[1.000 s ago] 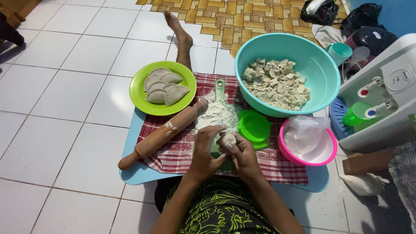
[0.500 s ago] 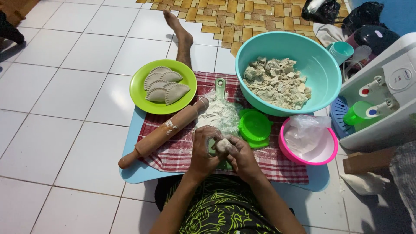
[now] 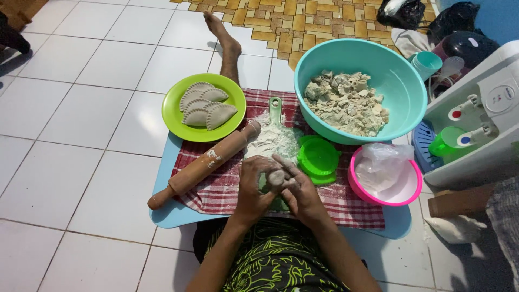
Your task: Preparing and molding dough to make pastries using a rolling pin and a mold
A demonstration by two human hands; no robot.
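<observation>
A small lump of pale dough (image 3: 277, 177) sits between my two hands over the red checked cloth (image 3: 227, 186). My left hand (image 3: 254, 184) cups it from the left, and my right hand (image 3: 300, 189) presses it from the right with fingers laid over the top. Both hands are dusted with flour. Just beyond them is a floured green board with a handle (image 3: 274, 108). A wooden rolling pin (image 3: 203, 166) lies slanted to the left of my hands.
A green plate (image 3: 175, 121) holds three folded dumplings. A big teal bowl (image 3: 397, 81) holds dough pieces. A green dumpling press (image 3: 318, 158) and a pink bowl (image 3: 413, 186) with a plastic bag stand at right. A water dispenser (image 3: 486, 113) is at far right.
My hands have kept working the dough lump, turning it a little between the palms. Nothing else has moved.
</observation>
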